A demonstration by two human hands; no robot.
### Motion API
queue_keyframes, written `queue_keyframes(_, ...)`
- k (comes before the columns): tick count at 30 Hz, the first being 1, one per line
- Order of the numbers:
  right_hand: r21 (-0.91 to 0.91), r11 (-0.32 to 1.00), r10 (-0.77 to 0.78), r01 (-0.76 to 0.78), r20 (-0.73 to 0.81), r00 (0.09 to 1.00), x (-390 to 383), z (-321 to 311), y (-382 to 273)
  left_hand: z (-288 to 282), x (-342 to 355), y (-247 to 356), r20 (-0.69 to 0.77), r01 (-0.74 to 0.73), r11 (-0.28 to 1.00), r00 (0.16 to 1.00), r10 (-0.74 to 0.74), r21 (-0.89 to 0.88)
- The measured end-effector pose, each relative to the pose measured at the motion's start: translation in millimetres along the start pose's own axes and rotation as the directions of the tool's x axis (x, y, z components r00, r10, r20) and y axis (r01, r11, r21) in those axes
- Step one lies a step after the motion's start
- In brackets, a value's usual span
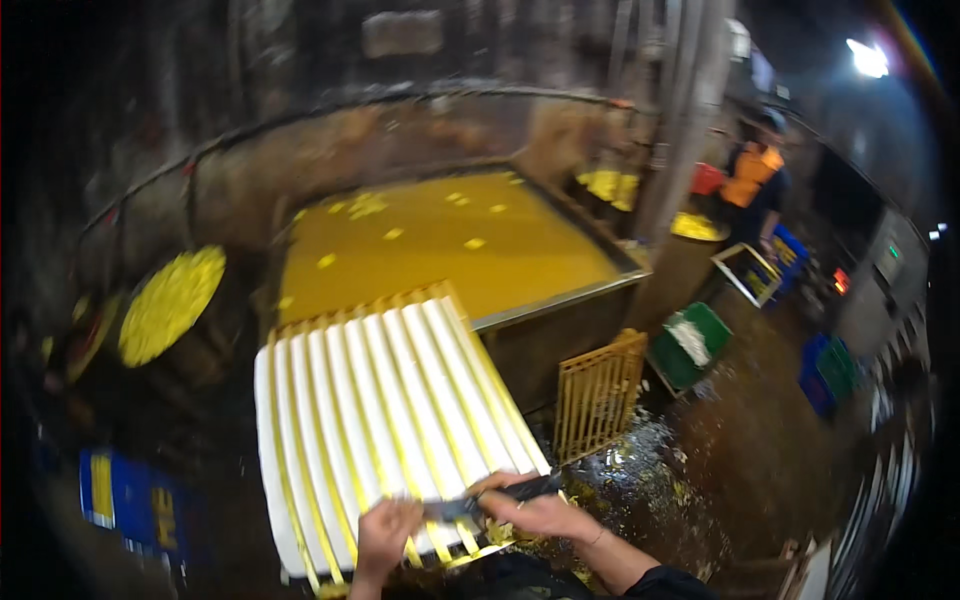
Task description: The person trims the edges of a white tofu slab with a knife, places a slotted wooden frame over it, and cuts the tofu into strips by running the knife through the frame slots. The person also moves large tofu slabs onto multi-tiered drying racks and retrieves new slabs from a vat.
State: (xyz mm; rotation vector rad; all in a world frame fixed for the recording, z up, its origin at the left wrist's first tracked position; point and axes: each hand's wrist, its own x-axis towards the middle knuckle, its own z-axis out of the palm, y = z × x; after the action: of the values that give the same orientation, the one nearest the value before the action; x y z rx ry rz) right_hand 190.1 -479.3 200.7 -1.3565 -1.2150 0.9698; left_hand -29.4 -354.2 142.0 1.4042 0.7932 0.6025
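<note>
In front of me is a wooden slatted rack [420,300] holding several long white strips [380,390] side by side, with yellow showing along their edges. Above its near right corner I have what looks like a knife [455,509], with a dark blade and black handle, held crosswise. My right hand [535,512] is closed round it at the handle end. At the other end, the fingers of my left hand [388,530] are curled against the blade's tip, somewhat blurred. Small yellow scraps [500,533] lie beside my right hand at the rack's near edge.
Beyond the rack stands a large vat of yellow liquid [440,240] with floating yellow pieces. A round tray of yellow pieces [175,305] is at left, above a blue crate [130,505]. Rightward are another slatted rack [600,395], a green crate [690,345] and a person in an orange vest [755,175].
</note>
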Motion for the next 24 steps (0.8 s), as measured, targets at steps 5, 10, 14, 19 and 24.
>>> queue_keyframes(5, -0.466, 0.850, -0.438, 0.247, -0.362, 0.823, 113, -84, 32, -5, 88, -9, -0.003, -0.350, 0.620, 0.869, 0.494, 0.703)
queue_keyframes(10, -0.493, 0.839, -0.443, 0.231, -0.370, 0.817, 259, -128, 59, -12, 113, -31, 0.131, -0.278, 0.332, 0.906, 0.402, 0.901)
queue_keyframes(14, -0.637, 0.749, -0.409, 0.184, -0.224, 0.885, 345, -120, 70, -13, 110, -40, 0.138, -0.254, 0.288, 0.919, 0.369, 0.923)
queue_keyframes(19, -0.782, 0.582, -0.432, 0.223, -0.065, 0.899, 396, -134, 101, -8, 114, -44, 0.083, -0.186, 0.320, 0.947, 0.309, 0.929)
queue_keyframes(24, -0.847, 0.522, -0.218, 0.102, -0.017, 0.976, 313, -135, 70, -4, 121, -41, 0.110, -0.233, 0.322, 0.927, 0.358, 0.918)
